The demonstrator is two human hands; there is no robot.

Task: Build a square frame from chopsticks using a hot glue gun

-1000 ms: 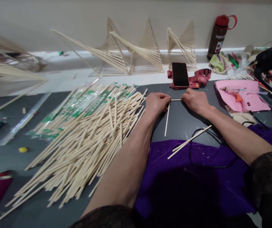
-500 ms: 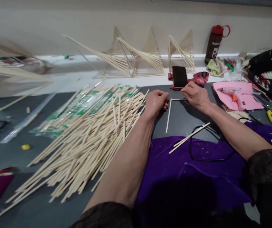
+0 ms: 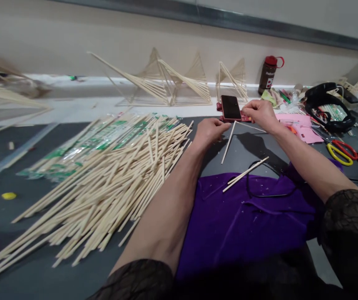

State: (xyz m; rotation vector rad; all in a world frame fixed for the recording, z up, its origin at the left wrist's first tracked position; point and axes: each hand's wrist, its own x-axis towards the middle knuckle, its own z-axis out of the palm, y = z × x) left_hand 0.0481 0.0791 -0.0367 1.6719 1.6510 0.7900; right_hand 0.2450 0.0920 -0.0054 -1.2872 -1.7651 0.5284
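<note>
Two wooden sticks meet end to end at a corner: one stick (image 3: 228, 143) runs toward me, the other stick (image 3: 251, 127) off to the right. Just left of that corner is my left hand (image 3: 210, 132), fingers curled and thumb tip close to the joint; whatever it pinches is hidden. My right hand (image 3: 262, 114) hovers over the right-hand stick beside a phone (image 3: 230, 108), its fingertips pinched together. Anything between them is too small to make out. Loose sticks (image 3: 246, 174) lie partly on a purple cloth (image 3: 216, 221) below.
A large pile of sticks (image 3: 119, 187) and plastic stick packets (image 3: 104, 139) cover the left. Stick frames (image 3: 179, 81) stand along the wall with a bottle (image 3: 268, 76). Rightward are a pink sheet (image 3: 307, 125), scissors (image 3: 339, 153) and a black headband-like object (image 3: 329, 108).
The view has tilted up and turned right. My left hand has come closer to the corner of the sticks. The joined sticks have turned slightly, and my right hand has moved off the right stick.
</note>
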